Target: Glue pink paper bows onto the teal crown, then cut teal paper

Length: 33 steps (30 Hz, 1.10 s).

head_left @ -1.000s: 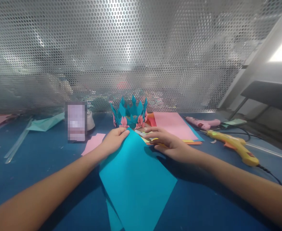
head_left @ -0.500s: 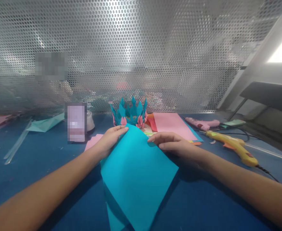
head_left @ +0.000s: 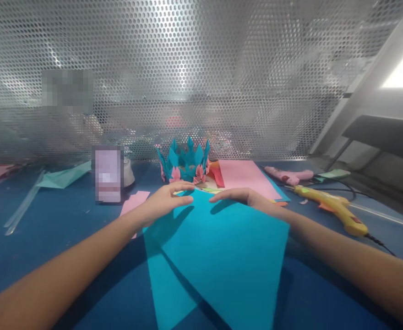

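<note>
A bright blue sheet of paper [head_left: 222, 256] lies in front of me, its upper layer slightly raised. Another blue layer [head_left: 172, 284] shows beneath it at the lower left; whether it is a separate sheet cannot be told. My left hand [head_left: 163, 199] is at the paper's far corner, thumb and fingers apart, the thumb casting a shadow on the paper. My right hand [head_left: 242, 196] has one finger over the far edge, while its lower part is hidden behind the paper, which lies between its fingers. Just beyond stands a blue paper crown [head_left: 189, 162] with pink folded pieces.
A blurred phone [head_left: 108, 174] stands at the left before a white object. Pink sheets [head_left: 247, 178] lie right of the crown. A pink glue gun [head_left: 288, 175] and a yellow glue gun [head_left: 335, 208] rest farther right. Behind rises a perforated metal panel [head_left: 201, 68].
The upper blue sheet has turned and spread rightward, now covering part of my right hand and wrist. My left thumb has come forward over the paper, apart from the fingers.
</note>
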{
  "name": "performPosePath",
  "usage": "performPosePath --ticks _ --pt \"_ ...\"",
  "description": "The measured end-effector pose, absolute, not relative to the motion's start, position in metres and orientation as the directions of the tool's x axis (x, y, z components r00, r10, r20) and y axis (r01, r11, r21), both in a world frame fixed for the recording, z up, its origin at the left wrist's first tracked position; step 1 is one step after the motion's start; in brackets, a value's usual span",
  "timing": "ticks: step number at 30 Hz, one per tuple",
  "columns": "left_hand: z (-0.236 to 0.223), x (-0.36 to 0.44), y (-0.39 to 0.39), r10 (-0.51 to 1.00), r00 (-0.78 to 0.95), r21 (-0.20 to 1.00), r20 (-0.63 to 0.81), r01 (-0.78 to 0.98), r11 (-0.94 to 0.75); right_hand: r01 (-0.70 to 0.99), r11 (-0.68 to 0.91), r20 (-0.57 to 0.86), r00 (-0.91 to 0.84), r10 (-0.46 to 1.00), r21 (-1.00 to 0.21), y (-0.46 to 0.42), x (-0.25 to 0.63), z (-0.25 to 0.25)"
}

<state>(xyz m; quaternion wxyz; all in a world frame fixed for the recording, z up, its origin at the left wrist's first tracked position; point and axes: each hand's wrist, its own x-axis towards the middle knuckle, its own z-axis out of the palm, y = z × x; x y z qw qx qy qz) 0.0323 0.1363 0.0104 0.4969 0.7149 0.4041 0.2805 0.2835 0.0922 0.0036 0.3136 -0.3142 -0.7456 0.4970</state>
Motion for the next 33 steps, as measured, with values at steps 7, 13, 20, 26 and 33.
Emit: performPosePath --ticks 7,13,20,26,33 --pt "0.003 0.021 0.149 0.859 0.512 0.957 -0.017 0.258 -0.135 0.217 0.237 0.046 -0.64 0.767 -0.947 0.09 0.289 0.001" --pt "0.013 0.016 0.145 0.864 0.503 0.924 -0.025 0.342 -0.172 0.236 0.177 -0.038 -0.694 0.719 -0.956 0.088 0.289 0.018" --pt "0.013 0.018 0.134 0.737 0.674 0.843 0.052 0.365 -0.394 0.255 -0.025 -0.199 -0.688 0.698 -0.967 0.09 0.305 0.027" --pt "0.012 0.023 0.13 0.698 0.716 0.868 -0.024 0.362 -0.341 0.317 0.043 -0.202 -0.696 0.689 -0.947 0.097 0.305 0.021" --pt "0.012 0.04 0.11 0.833 0.553 0.968 -0.014 0.215 -0.126 0.402 0.163 0.01 -0.358 0.934 -0.901 0.095 0.275 0.006"
